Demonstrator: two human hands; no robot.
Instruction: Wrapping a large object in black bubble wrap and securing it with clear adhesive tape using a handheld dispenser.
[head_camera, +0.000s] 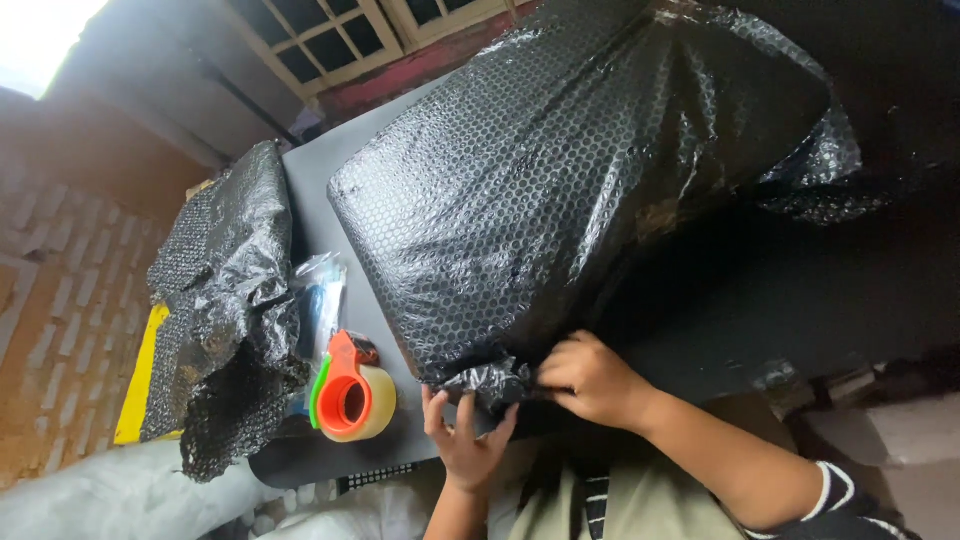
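Two bare hands, the left hand (467, 440) and right hand (592, 380), are pinching the crumpled corner of one glossy black bubble-wrapped parcel (560, 170) beside one tape dispenser (352, 392).

Bench (330, 190): dark grey flat top, matte.
Window (330, 40): cream wooden frame with small dark panes, above a red sill.
Floor (70, 300): reddish brick paving, pale joints.
Light (40, 25): bright daylight in the upper left corner.
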